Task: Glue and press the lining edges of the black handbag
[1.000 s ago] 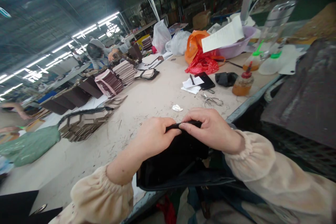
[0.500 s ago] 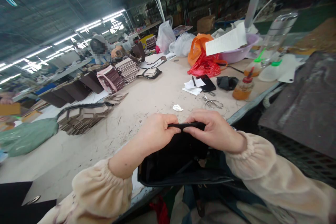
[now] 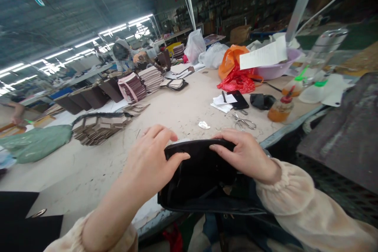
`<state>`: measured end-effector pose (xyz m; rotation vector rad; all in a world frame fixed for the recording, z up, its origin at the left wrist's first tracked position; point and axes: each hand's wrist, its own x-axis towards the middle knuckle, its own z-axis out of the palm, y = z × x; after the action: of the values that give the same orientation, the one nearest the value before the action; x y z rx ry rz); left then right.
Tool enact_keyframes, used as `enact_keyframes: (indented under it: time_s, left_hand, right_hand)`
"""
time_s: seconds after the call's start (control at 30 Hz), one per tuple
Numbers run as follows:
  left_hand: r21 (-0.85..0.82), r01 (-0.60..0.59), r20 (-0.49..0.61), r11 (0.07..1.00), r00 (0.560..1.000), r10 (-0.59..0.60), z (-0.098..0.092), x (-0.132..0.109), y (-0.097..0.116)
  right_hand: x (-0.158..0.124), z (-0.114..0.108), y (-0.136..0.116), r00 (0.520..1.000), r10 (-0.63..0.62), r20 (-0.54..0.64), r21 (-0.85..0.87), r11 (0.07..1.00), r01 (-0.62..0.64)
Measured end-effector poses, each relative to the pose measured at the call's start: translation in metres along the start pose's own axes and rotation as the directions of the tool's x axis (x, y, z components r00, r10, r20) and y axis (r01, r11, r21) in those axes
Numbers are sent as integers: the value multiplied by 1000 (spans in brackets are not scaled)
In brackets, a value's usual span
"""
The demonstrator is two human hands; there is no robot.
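Beige flat worktable point(image 3: 177, 106): at its near edge, a black, boxy, leather-like bag point(image 3: 203, 169) is rim-pinched by the right hand point(image 3: 246, 152), presumably for steadiness; the left hand point(image 3: 149, 159) is spread, contact unclear.

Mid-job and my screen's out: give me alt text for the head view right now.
A person's right hand pinches the far edge of a black bag-like piece; the left hand, thumb and fingers apart, is at its far left corner. Beyond, a worktable holds scissors, a red-capped bottle of amber liquid and a red plastic bag.
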<state>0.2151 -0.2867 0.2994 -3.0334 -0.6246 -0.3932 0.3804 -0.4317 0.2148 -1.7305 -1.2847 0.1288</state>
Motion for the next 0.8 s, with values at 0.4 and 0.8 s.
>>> enact_keyframes:
  time_s: [0.4, 0.8]
  left_hand:
    - [229, 63, -25, 971, 998, -59, 3, -19, 2]
    - [307, -24, 23, 951, 1000, 18, 4, -20, 1]
  right_hand:
    - [-4, 5, 0, 999, 5, -46, -26, 1000, -6]
    - [-5, 6, 0, 998, -9, -61, -82, 997, 4]
